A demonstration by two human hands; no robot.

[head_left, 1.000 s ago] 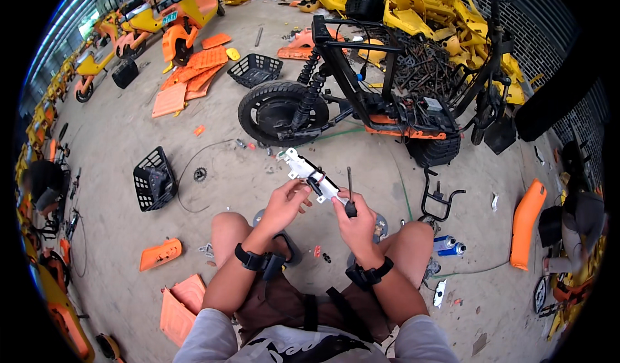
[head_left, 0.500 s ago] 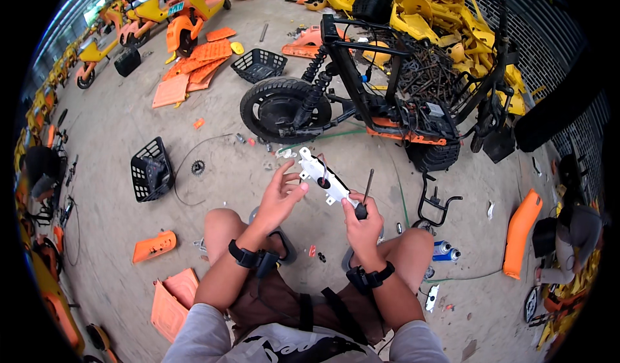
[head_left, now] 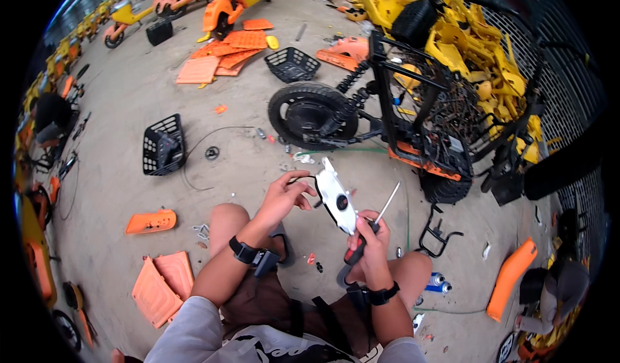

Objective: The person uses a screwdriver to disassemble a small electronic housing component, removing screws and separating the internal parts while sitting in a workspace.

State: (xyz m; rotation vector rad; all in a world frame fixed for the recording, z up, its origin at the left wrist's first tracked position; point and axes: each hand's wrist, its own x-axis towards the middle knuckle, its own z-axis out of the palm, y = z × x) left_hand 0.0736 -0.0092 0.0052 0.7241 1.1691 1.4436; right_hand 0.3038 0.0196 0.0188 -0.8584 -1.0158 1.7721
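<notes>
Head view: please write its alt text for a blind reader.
A person's right hand holds a white part and a screwdriver, the left hand beside the part. Beyond are a stripped black scooter frame and orange panels on the floor.

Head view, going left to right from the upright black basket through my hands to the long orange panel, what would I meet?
Black basket → toothed metal disc → left hand → white part → right hand → black bent-tube frame → long orange panel.
</notes>
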